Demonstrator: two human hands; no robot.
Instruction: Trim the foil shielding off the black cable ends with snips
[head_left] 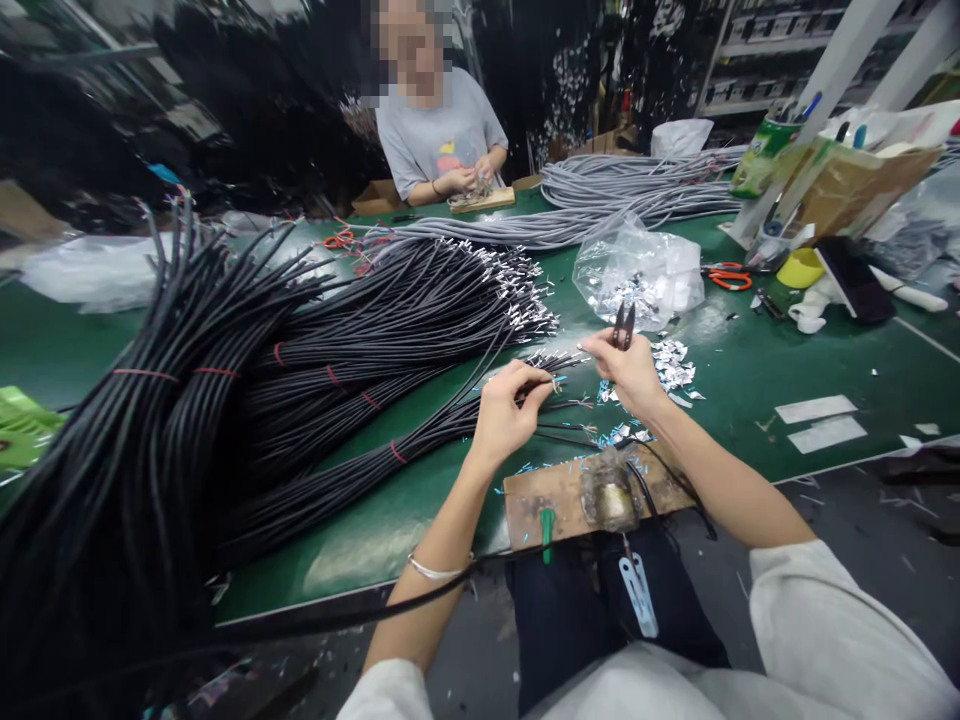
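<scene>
My left hand (pixel 514 405) pinches the end of a black cable, whose thin coloured wires poke out at the fingertips. Just to its right, my right hand (pixel 626 370) is closed around small dark snips (pixel 623 326), their tips pointing up and away; its thumb and forefinger are pressed together near a wire end. Black cables (pixel 442 425) bound with a red tie lie under and left of my left hand. In front of me, a wooden board (pixel 562 500) carries a small metal device (pixel 613 495). Bits of blue insulation are scattered beside it.
Large bundles of black cable (pixel 300 350) cover the left side. Grey cable coils (pixel 630 190) lie at the back. A clear plastic bag (pixel 645 270), orange-handled pliers (pixel 729 277) and a phone (pixel 855 280) are to the right. Across the table sits another person (pixel 442 130).
</scene>
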